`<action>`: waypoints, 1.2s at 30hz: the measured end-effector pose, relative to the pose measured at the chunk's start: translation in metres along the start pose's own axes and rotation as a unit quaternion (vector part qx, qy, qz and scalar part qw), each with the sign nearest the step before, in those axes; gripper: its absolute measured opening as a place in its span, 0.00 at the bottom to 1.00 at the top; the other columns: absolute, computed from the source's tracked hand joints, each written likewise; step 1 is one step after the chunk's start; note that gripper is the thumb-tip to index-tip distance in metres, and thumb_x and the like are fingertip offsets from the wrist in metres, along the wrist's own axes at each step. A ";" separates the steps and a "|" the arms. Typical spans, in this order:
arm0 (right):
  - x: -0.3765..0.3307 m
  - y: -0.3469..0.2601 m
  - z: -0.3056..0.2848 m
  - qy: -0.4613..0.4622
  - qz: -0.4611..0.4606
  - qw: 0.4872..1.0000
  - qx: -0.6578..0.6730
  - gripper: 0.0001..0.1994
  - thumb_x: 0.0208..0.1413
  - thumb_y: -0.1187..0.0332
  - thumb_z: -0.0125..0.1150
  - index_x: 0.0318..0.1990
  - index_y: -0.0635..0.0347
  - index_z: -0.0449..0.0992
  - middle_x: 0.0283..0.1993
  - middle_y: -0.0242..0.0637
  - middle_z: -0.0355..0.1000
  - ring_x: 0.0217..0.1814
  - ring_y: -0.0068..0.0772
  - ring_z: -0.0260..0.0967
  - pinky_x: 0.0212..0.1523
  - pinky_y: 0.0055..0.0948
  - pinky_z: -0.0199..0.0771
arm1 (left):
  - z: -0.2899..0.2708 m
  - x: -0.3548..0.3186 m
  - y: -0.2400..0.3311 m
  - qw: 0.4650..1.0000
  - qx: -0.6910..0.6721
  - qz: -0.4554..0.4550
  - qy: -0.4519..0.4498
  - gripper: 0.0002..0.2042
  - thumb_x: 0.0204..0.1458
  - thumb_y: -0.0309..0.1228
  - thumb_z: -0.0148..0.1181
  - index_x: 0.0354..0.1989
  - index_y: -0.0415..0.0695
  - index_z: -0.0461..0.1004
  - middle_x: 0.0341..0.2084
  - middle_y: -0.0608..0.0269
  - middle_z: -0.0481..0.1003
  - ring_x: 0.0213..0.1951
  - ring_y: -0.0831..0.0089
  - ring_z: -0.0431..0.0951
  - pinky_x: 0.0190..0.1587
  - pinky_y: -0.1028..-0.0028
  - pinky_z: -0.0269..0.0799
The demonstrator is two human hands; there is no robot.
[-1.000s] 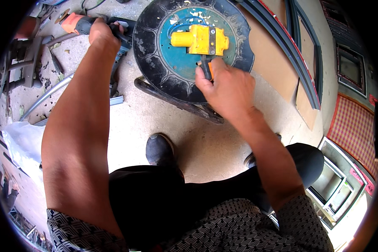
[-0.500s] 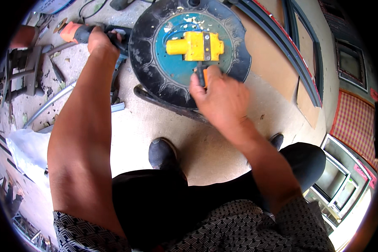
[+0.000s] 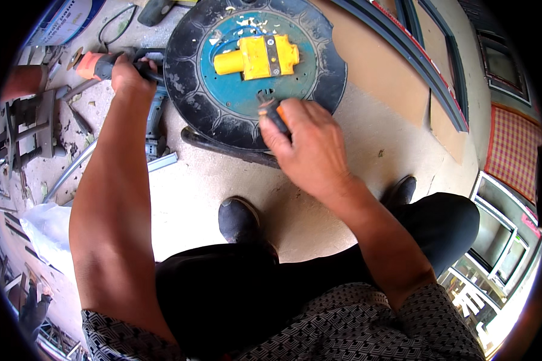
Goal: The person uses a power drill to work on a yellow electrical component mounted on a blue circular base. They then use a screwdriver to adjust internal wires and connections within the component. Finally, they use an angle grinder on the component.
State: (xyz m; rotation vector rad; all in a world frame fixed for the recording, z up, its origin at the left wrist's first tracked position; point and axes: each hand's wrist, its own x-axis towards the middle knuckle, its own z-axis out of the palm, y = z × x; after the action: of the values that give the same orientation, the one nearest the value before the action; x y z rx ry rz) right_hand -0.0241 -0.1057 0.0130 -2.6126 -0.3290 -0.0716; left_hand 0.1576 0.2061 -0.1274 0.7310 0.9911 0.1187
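Observation:
A yellow block-shaped part (image 3: 259, 58) with a stubby cylinder on its left and a dark screwed strap lies on a round teal-and-black reel top (image 3: 235, 99). Just below it, my right hand (image 3: 310, 135) is closed around a hand tool (image 3: 274, 113) with an orange-and-black handle. Its forked metal head points up at the yellow part, apart from it; I cannot tell its exact kind. Over on the left, my left hand (image 3: 132, 75) wraps around an orange-and-black power tool (image 3: 93, 65) with a small brassy disc at its end. My palm hides part of that tool.
Light chips lie on the reel top. Beneath my left hand stands a blue-grey tool (image 3: 155, 117). Metal frames (image 3: 36, 129) and a plastic bag (image 3: 51, 231) sit at left. Dark curved profiles (image 3: 412, 57) lie over brown board (image 3: 367, 75) at right, near framed panes (image 3: 494, 228).
My right hand has drawn the hand tool down from the yellow part, so its metal head now shows. The view has shifted slightly; my left hand keeps its hold.

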 end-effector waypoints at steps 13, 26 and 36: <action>-0.002 -0.008 -0.011 -0.083 0.175 0.941 0.278 0.25 0.68 0.62 0.58 0.67 0.62 0.61 0.47 0.55 0.77 0.46 0.53 0.78 0.49 0.47 0.76 | -0.002 -0.008 0.002 1.000 0.015 0.000 -0.016 0.10 0.69 0.40 0.48 0.43 0.46 0.62 0.29 0.62 0.69 0.29 0.68 0.70 0.30 0.70 0.75; 0.003 0.001 -0.005 0.032 0.017 0.997 0.064 0.20 0.61 0.62 0.68 0.56 0.61 0.73 0.47 0.52 0.73 0.44 0.50 0.78 0.43 0.43 0.79 | -0.007 0.007 0.002 1.000 -0.009 0.014 -0.010 0.12 0.67 0.38 0.51 0.49 0.44 0.64 0.35 0.54 0.74 0.32 0.64 0.77 0.34 0.65 0.78; -0.002 0.001 -0.005 0.052 -0.032 0.998 -0.031 0.19 0.61 0.58 0.68 0.51 0.65 0.78 0.42 0.47 0.73 0.38 0.50 0.78 0.38 0.43 0.82 | -0.002 -0.007 0.004 1.000 -0.003 0.006 -0.023 0.08 0.69 0.37 0.48 0.43 0.45 0.64 0.31 0.60 0.72 0.33 0.67 0.74 0.34 0.66 0.77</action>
State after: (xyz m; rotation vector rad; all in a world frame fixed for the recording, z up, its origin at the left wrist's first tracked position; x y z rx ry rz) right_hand -0.0257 -0.1096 0.0171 -2.6474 -0.3787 -0.2416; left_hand 0.1529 0.2074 -0.1209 0.7314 0.9417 0.1141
